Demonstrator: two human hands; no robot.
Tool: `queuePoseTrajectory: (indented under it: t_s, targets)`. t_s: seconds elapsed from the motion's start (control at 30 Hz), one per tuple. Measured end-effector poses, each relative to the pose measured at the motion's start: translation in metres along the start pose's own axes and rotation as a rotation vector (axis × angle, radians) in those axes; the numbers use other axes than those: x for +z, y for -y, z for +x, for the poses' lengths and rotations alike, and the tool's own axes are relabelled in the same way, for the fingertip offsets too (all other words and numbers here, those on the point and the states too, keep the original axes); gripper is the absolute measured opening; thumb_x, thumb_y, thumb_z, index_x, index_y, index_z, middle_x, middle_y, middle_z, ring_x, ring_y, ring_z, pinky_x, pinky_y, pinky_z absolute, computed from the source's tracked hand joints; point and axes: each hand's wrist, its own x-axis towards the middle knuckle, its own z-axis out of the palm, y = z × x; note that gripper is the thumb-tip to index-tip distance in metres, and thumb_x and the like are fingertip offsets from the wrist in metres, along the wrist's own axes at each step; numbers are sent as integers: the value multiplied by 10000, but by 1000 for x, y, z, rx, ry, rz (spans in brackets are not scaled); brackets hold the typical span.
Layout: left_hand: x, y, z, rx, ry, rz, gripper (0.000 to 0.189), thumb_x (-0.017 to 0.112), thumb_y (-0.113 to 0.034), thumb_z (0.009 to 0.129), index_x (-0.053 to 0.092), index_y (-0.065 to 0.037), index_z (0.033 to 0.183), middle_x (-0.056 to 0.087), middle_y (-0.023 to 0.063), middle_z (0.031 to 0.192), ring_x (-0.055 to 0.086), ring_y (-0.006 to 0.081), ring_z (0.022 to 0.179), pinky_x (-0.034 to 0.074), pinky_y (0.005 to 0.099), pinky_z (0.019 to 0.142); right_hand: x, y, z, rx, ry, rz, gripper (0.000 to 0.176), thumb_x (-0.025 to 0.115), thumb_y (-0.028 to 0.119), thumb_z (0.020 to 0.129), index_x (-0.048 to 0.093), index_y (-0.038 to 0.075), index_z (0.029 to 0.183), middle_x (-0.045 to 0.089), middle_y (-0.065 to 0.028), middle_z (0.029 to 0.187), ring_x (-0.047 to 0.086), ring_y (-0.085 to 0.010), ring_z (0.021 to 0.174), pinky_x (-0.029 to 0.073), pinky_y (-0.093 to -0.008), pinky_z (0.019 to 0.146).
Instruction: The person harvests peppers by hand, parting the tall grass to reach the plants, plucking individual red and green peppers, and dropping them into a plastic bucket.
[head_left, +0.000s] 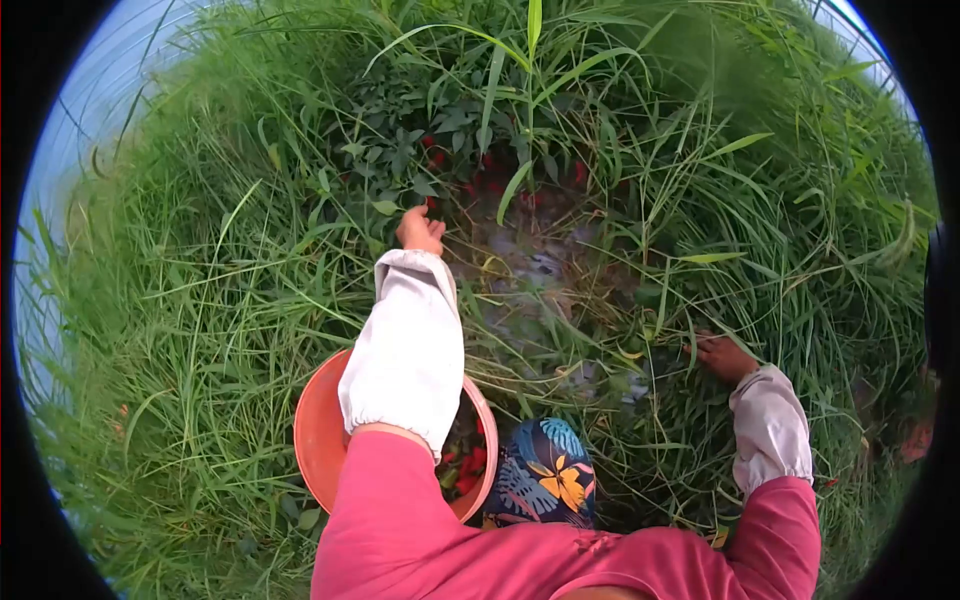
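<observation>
My left hand (422, 230), in a white sleeve cover, reaches to the leafy plant (410, 130). Its fingers are curled in a pinch at a small red chili pepper (431, 203). More red peppers (490, 183) show among the leaves and in the shade beyond, partly hidden by grass. Off to the right, my right hand (727, 359) lies in the long grass with its fingers stretched out to the left, their tips partly covered by blades. Beneath my left forearm stands an orange bucket (318, 440), which has red peppers (470, 470) and some green bits inside.
Tall grass (220, 330) surrounds me on all sides, with long blades hanging over the plant. A strip of greyish plastic sheet (540, 265) shows on the ground between my hands. My knee in patterned cloth (548, 472) is right of the bucket.
</observation>
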Motion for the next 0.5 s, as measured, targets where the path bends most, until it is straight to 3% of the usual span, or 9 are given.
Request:
queuePoseTrajectory:
  t_s: [0.07, 0.13, 0.17, 0.33, 0.4, 0.5]
  targets:
    - [-7, -7, 35, 160, 110, 41, 587, 672, -242, 873, 437, 16, 1346, 381, 197, 1396, 356, 354, 1335, 278, 468, 1149, -27, 13, -4, -15, 71, -80, 486, 459, 171, 900, 489, 174, 1385, 592, -54, 1299, 492, -256, 1305, 263, -558, 1144]
    - [0, -16, 62, 226, 196, -247, 701, 697, -366, 846, 409, -4, 1372, 330, 176, 1458, 254, 310, 1407, 153, 429, 1186, -23, 17, -1, -19, 60, -99, 474, 463, 172, 894, 503, 163, 1367, 590, -58, 1306, 502, -259, 1295, 272, -562, 1137]
    - [3, -25, 71, 196, 247, -385, 778, 695, -464, 831, 382, -21, 1390, 300, 182, 1476, 220, 302, 1428, 139, 430, 1186, -24, 23, 0, -20, 52, -110, 464, 467, 173, 889, 518, 151, 1349, 587, -63, 1314, 513, -263, 1286, 281, -567, 1131]
    - [9, -27, 107, 317, 325, -595, 735, 680, -589, 805, 486, -76, 1294, 429, 121, 1287, 403, 311, 1227, 260, 450, 1114, -21, 26, -3, 9, 40, -9, 459, 465, 170, 883, 525, 147, 1337, 580, -74, 1344, 507, -269, 1295, 279, -565, 1133]
    - [21, -22, 126, 382, 372, -639, 702, 649, -588, 826, 508, -74, 1284, 463, 139, 1284, 419, 320, 1219, 302, 470, 1101, -20, 25, -3, 31, 136, -5, 506, 492, 171, 886, 466, 173, 1392, 498, -39, 1436, 347, -249, 1421, 276, -514, 1147]
    - [49, -32, 126, 248, 592, -557, 591, 574, -541, 898, 531, -110, 1300, 553, 123, 1289, 519, 346, 1139, 403, 548, 1002, -41, 37, 10, 89, 175, 25, 501, 515, 179, 867, 493, 171, 1367, 514, -50, 1421, 392, -261, 1389, 296, -512, 1135]
